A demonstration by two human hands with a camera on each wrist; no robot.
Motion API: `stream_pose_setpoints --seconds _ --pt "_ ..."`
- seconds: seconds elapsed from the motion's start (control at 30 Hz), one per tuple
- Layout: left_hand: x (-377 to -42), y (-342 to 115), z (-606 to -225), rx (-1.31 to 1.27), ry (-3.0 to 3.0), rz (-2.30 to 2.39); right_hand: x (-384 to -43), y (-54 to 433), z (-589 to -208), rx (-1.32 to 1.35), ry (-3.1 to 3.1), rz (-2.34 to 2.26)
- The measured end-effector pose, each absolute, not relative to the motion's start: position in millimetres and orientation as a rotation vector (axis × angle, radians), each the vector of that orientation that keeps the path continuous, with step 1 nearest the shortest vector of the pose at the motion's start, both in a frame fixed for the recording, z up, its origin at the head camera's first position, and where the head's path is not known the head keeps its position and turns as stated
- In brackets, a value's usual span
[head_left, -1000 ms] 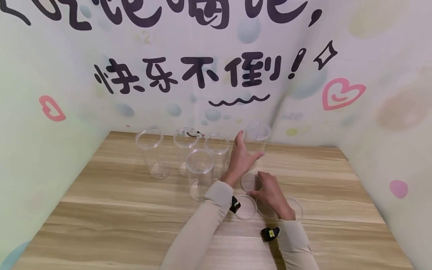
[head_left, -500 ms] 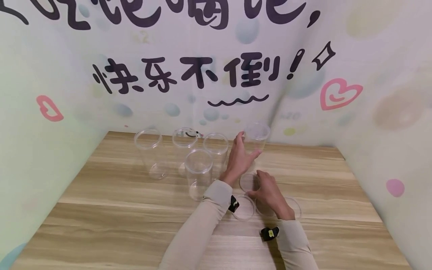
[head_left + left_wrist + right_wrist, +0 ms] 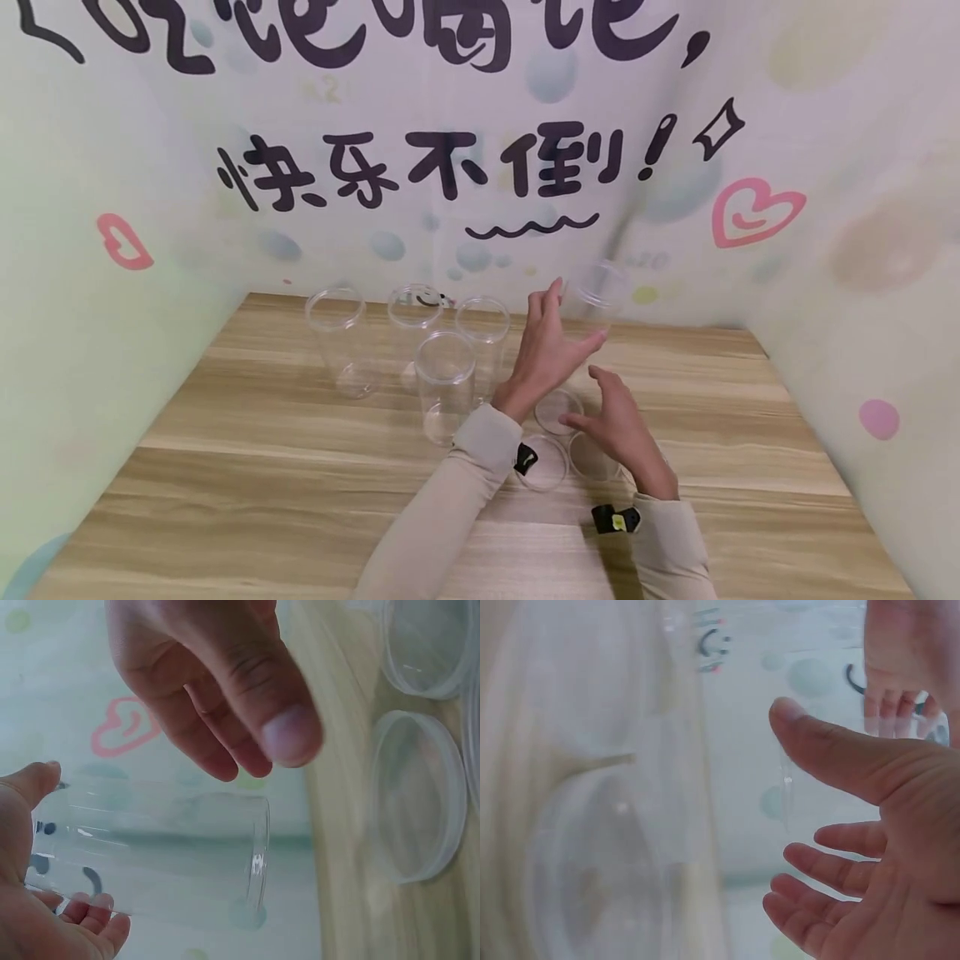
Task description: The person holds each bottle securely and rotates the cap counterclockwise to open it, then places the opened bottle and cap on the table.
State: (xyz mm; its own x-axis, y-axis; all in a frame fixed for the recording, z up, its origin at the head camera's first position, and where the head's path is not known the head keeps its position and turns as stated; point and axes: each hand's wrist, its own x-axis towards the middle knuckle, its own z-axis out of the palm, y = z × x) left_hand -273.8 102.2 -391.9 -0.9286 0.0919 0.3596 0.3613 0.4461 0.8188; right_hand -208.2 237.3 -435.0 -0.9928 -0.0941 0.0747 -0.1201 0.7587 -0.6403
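Note:
My left hand (image 3: 543, 354) holds a clear plastic jar (image 3: 598, 287) near the back wall, thumb on one side and fingers on the other. In the left wrist view this jar (image 3: 172, 840) hangs clear of the table, gripped towards its upper end. To the right and nearer, my right hand (image 3: 621, 425) hovers beside a round clear lid (image 3: 558, 412), thumb and fingers apart with nothing between them. The right wrist view shows the right hand (image 3: 877, 855) with spread thumb and loosely bent fingers. Two more lids, a front lid (image 3: 542, 463) and a right lid (image 3: 594, 457), lie close by.
Several clear jars stand upright left of my hands, among them a front jar (image 3: 445, 387) and a far-left jar (image 3: 339, 342). A wooden table (image 3: 247, 500) bears everything. A printed back wall (image 3: 360, 250) and side walls enclose it.
My left hand has moved right and slightly up with the jar. My right hand has drawn back to the right from the rear lid, uncovering it, and its fingers have spread.

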Motion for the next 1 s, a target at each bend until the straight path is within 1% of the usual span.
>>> stream_pose_setpoints --seconds 0.17,0.37,0.6,0.73,0.9,1.0 --pt "-259 94 -384 -0.431 -2.400 -1.442 -204 241 -420 0.206 -2.824 1.159" --pt "-239 79 -378 -0.505 -2.347 -1.513 -195 245 -401 0.234 -2.722 1.239" --pt "-215 58 -382 -0.664 -2.316 -1.586 -180 245 -379 0.276 -2.563 1.214" --pt "-202 48 -386 -0.703 -2.313 -1.585 -170 243 -366 0.316 -2.413 1.261" --pt "-188 37 -392 -0.670 -2.389 -1.450 -157 230 -356 0.504 -2.201 1.382" --pt "-184 32 -395 -0.675 -2.423 -1.263 -151 220 -353 0.620 -2.166 1.414"
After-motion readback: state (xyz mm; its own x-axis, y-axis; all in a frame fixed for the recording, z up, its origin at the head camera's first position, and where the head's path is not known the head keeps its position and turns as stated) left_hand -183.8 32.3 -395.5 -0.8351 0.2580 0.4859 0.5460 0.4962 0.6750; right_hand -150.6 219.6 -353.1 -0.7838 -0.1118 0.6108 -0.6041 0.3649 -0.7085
